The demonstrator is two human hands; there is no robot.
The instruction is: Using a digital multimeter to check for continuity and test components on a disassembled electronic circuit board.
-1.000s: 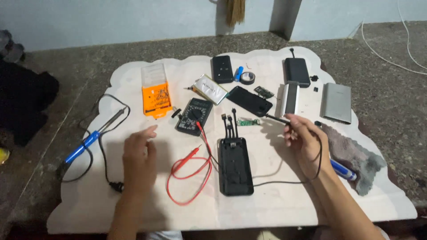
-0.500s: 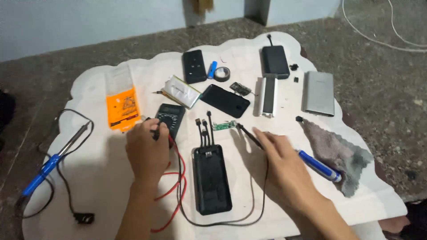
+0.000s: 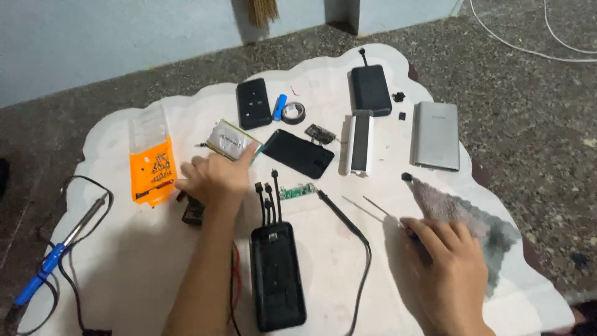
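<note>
Since half a second ago the left hand (image 3: 214, 180) has slid onto the black multimeter (image 3: 194, 211), fingers spread flat, covering it, gripping nothing. Right hand (image 3: 451, 261) closes its fingers on a thin screwdriver (image 3: 388, 214) beside the grey cloth (image 3: 460, 214), tip raised off the tabletop (image 3: 124, 261).

Orange-clear flat pkg (image 3: 152, 163), board's left.
</note>
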